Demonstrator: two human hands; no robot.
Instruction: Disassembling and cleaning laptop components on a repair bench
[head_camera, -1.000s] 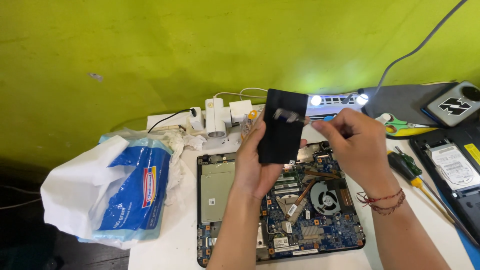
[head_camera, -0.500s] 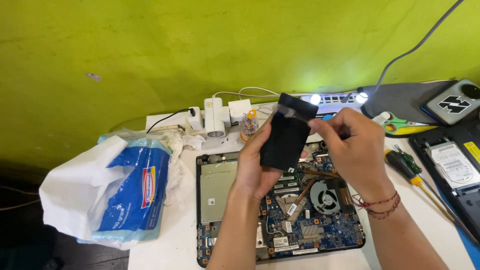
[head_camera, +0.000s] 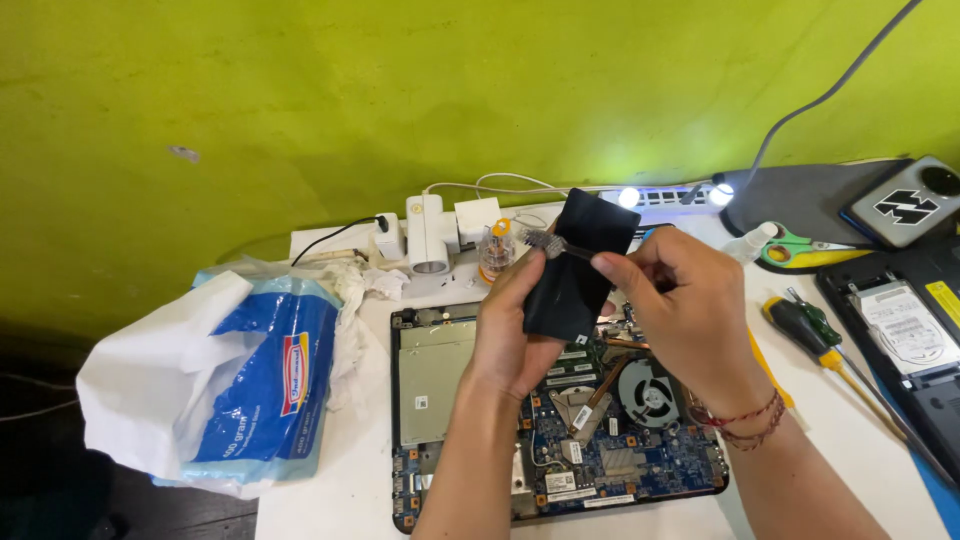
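Left hand (head_camera: 515, 325) closed around a flat black part (head_camera: 580, 262), held up at the middle of the view, just above the open laptop (head_camera: 440, 370). Right hand (head_camera: 690, 310) pinched shut on a small brush (head_camera: 545, 241), with its bristle end resting on the top left corner of the black part, near 11 o'clock from the right hand. Open laptop flat on the white desk (head_camera: 340, 470), at 6 o'clock from both hands, with a blue board and a round fan (head_camera: 648, 392) showing inside. Crumpled blue and white bag (head_camera: 235, 385) at 9 o'clock, hanging partly over the desk's left edge. White plug block (head_camera: 432, 232) at the back of the desk near 11 o'clock, with a small clear bottle with an orange top (head_camera: 496, 250) just beside it. Two bright little lights (head_camera: 628, 197) at 12 o'clock, right behind the black part. Green-handled screwdriver (head_camera: 800, 330) at 3 o'clock, near the right wrist. Green scissors (head_camera: 800, 245) a bit farther back, toward 2 o'clock. Second dark laptop base with a silver drive (head_camera: 910, 325) at the far right, 3 o'clock. Red string band (head_camera: 745, 422) around the right wrist. Green wall (head_camera: 300, 100) behind everything.
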